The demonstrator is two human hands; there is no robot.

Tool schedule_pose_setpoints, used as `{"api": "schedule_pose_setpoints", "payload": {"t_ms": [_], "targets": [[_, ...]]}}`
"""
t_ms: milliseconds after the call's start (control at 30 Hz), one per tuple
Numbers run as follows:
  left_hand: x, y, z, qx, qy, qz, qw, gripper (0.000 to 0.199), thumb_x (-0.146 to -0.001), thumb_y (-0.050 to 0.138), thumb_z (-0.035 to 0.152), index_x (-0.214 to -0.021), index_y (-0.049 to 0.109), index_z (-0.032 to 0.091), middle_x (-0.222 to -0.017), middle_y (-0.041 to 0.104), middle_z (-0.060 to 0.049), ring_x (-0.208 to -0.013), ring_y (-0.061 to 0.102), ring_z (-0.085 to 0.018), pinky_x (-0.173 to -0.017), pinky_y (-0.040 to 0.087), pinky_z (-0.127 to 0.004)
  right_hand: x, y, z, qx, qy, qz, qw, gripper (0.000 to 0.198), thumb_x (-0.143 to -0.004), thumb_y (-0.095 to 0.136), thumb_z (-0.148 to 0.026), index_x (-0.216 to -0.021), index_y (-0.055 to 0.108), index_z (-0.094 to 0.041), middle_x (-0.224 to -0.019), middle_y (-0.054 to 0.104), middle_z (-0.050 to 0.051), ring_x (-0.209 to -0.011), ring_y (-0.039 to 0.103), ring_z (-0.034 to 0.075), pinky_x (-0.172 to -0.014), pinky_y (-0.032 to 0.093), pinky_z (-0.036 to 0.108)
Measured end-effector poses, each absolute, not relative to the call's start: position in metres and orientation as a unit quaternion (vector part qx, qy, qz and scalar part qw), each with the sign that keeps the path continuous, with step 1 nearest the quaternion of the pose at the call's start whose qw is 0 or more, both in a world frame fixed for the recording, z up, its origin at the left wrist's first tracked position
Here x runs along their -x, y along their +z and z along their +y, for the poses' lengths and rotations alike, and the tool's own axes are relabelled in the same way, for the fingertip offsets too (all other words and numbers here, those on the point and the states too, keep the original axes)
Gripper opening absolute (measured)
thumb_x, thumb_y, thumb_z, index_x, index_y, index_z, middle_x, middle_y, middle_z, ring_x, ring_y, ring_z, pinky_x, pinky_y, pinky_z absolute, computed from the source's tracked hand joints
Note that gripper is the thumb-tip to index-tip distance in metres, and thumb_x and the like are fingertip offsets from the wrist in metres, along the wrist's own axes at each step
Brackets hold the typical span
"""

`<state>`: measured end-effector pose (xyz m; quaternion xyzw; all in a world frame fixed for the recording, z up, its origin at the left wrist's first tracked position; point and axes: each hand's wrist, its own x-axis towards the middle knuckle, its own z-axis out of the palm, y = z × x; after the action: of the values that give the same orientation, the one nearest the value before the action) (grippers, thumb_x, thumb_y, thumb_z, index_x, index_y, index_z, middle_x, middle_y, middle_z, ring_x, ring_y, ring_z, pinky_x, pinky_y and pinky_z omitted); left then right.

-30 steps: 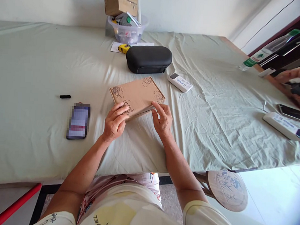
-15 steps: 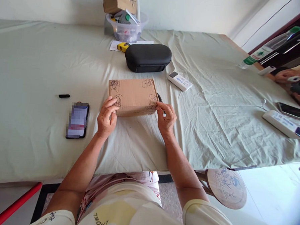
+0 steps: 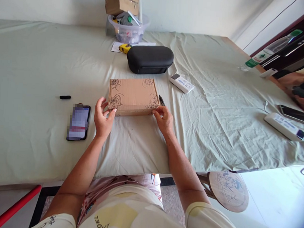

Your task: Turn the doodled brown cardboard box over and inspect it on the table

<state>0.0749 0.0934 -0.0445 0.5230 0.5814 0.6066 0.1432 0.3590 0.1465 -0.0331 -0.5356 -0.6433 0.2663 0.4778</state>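
A shallow cardboard box [image 3: 132, 94], closed, with black pen scribbles at the corners of its top, lies on the cloth in front of me. My left hand [image 3: 103, 120] grips its front left corner, thumb at the front edge and fingers along the left side. At the front right corner, my right hand [image 3: 164, 119] pinches the edge between thumb and curled fingers. A black pen [image 3: 162, 100] shows just beyond the right side of the box. To the left lie a phone [image 3: 78, 123] and a small black pen cap [image 3: 65, 97].
Behind the box sit a black zip case [image 3: 150, 59], a white power bank [image 3: 181, 83], a yellow tape measure [image 3: 125, 48] and a plastic basket [image 3: 130, 33]. A bottle [image 3: 262, 57], another phone [image 3: 298, 115] and another power bank [image 3: 285, 126] lie right. A stool [image 3: 228, 191] stands below.
My left fingers have moved from the top of the box to its left side. My right hand has shifted slightly left and down at the front corner. More of the pen shows.
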Motion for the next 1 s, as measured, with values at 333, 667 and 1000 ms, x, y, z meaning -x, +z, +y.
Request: {"api": "schedule_pose_setpoints", "payload": {"t_ms": [333, 667, 1000], "targets": [[-0.079, -0.044, 0.09, -0.566, 0.379, 0.726, 0.094, 0.035, -0.087, 0.075, 0.021, -0.119, 0.062, 0.019, -0.119, 0.075, -0.016, -0.113, 0.073, -0.033, -0.101, 0.058, -0.049, -0.362, -0.041, 0.149, 0.547, 0.226, -0.677, 0.438, 0.019, -0.089, 0.065, -0.043, -0.089, 0.06, -0.025, -0.086, 0.072, 0.002, -0.082, 0.066, 0.019, -0.081, 0.052, 0.035], [-0.089, -0.041, 0.09, -0.57, 0.274, 0.774, 0.042, 0.024, -0.087, 0.075, 0.021, -0.104, 0.059, 0.016, -0.117, 0.071, -0.021, -0.123, 0.066, -0.04, -0.109, 0.048, -0.056, -0.355, -0.062, 0.149, 0.588, 0.153, -0.704, 0.369, 0.021, -0.084, 0.07, -0.037, -0.089, 0.054, -0.025, -0.088, 0.064, 0.003, -0.087, 0.059, 0.024, -0.086, 0.051, 0.042], [-0.131, -0.045, 0.085, -0.506, 0.467, 0.725, 0.019, 0.07, -0.071, 0.09, 0.058, -0.112, 0.047, 0.021, -0.117, 0.066, -0.016, -0.112, 0.068, -0.037, -0.1, 0.054, -0.051, -0.319, -0.051, 0.133, 0.604, 0.052, -0.651, 0.456, 0.124, -0.077, 0.084, -0.067, -0.168, 0.009, -0.027, -0.132, 0.058, 0.018, -0.115, 0.057, 0.035, -0.101, 0.053, 0.06]]}}
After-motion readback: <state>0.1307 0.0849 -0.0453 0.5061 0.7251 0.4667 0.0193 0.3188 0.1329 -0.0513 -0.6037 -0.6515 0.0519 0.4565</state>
